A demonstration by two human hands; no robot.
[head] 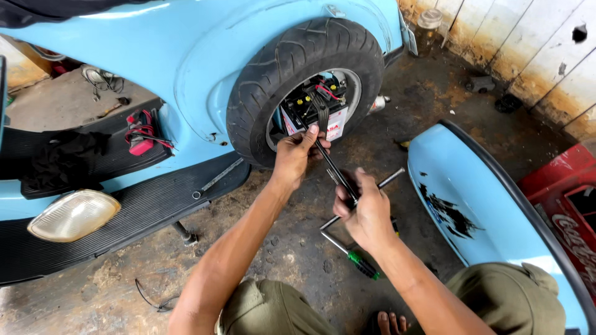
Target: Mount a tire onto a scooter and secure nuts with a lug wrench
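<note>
At frame centre, the left hand (297,152) and right hand (366,214) both grip a black strap (329,162) running from the battery (310,115) inside the spare tyre (298,74). The side panel (472,192) is already off; the battery remains seated.

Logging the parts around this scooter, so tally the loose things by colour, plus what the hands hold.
Light blue: 1, detached side panel
Black: 2, strap gripped by left hand and right hand; cloth on the footboard
Green-handled: 1, screwdriver
Red: 2, crate; wired part
Cream: 1, headlamp
Total: 7
</note>
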